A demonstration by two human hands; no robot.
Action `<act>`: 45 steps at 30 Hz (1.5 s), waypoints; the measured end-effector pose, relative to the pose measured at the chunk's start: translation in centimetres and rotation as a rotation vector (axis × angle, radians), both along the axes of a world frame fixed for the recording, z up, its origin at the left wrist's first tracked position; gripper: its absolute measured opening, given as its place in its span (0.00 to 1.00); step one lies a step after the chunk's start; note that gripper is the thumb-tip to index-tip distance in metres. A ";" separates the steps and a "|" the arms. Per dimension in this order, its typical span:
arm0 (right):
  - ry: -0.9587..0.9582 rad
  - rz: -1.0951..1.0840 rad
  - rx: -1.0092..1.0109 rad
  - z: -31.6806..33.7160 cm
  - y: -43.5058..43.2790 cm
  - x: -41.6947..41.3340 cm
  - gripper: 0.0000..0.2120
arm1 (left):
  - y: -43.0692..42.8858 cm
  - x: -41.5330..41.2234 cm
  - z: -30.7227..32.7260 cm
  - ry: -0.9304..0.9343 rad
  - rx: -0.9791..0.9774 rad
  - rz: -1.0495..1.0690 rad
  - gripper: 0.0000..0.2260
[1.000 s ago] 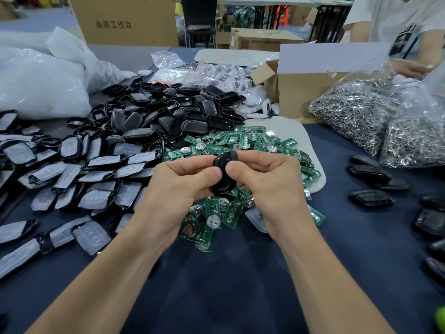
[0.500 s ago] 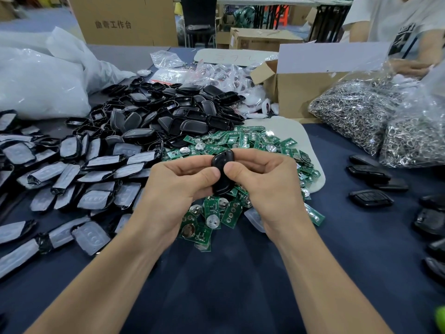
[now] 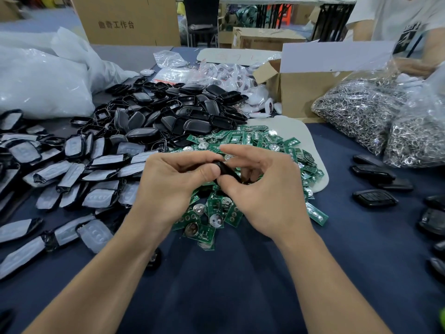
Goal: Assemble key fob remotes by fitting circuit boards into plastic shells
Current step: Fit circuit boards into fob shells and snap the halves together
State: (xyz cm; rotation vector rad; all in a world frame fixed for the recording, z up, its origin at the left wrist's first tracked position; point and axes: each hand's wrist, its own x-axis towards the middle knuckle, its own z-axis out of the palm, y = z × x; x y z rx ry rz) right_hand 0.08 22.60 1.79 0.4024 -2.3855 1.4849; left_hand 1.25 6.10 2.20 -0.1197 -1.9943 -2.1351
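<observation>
Hands meet over the heap of green circuit boards [image 3: 252,141], both holding one black key fob [image 3: 226,171] in the air just above the heap's near part. The left hand [image 3: 173,186] pinches the fob's left end between thumb and curled fingers. The right hand [image 3: 265,196] grips the other end with its thumb on top and its lower fingers curled beneath, its forefinger lifted off and pointing left. Behind the heap and to its left lies a pile of empty black shells [image 3: 180,116]. Further left, grey-faced covers [image 3: 101,165] are spread over the dark blue table [image 3: 240,285]. Right of the heap, well apart, several closed fobs [image 3: 374,197] lie loosely grouped, with clear bags of metal rings [image 3: 356,112] behind them.
</observation>
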 end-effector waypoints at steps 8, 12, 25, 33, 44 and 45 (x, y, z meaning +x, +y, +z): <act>0.039 0.060 -0.075 0.1 0.2 -0.1 0.11 | 0.5 0.1 0.0 -0.010 0.108 0.040 0.08; 0.044 0.058 -0.062 -0.1 0.1 -0.1 0.10 | 0.3 0.0 -0.1 -0.014 0.022 0.045 0.06; -0.134 0.108 -0.325 -0.7 0.3 -0.9 0.14 | 0.4 0.1 -0.3 -0.084 0.104 0.021 0.11; -0.293 0.132 -0.574 -0.3 0.3 -0.9 0.12 | -0.3 0.2 0.1 -0.133 0.128 -0.156 0.19; -0.235 0.191 -0.257 -0.8 0.7 -1.1 0.22 | -0.4 -0.2 -0.3 -0.152 0.171 -0.105 0.20; -0.244 0.199 -0.276 -0.9 0.7 -1.1 0.22 | -0.4 -0.2 -0.3 -0.152 0.175 -0.098 0.20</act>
